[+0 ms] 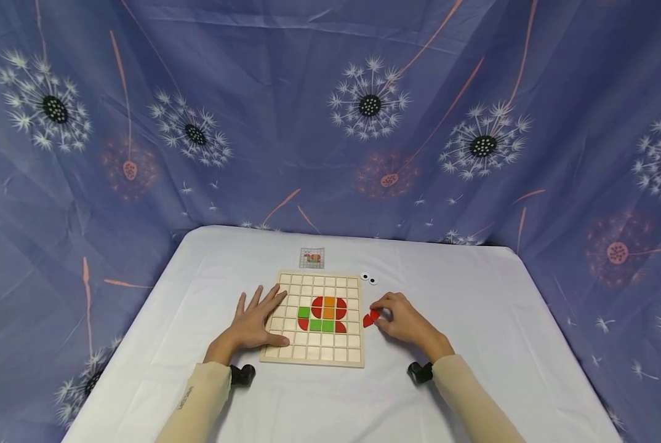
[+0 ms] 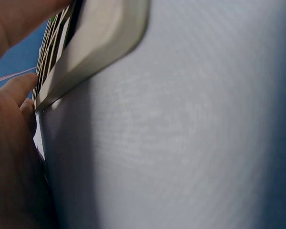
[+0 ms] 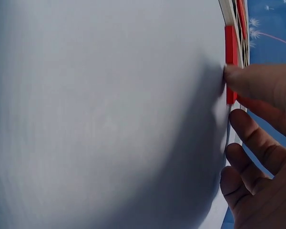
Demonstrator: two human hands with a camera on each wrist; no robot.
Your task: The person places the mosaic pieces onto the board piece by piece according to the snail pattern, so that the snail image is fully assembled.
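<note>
Basically, left hand is flat, fingers spread, on the board's 9 o'clock edge. Grid board: cells hold red, green and orange pieces, mostly mid-grid. Two eye discs sit off its 2 o'clock corner. Loose red pieces lie just off its 3 o'clock edge; pair's long axis roughly 7-to-1, individual pointing too small to tell. Right hand pinches one, thumb and index.

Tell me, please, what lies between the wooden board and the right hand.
In the head view, red pieces lie between the wooden board and the right hand, which touches one.
</note>
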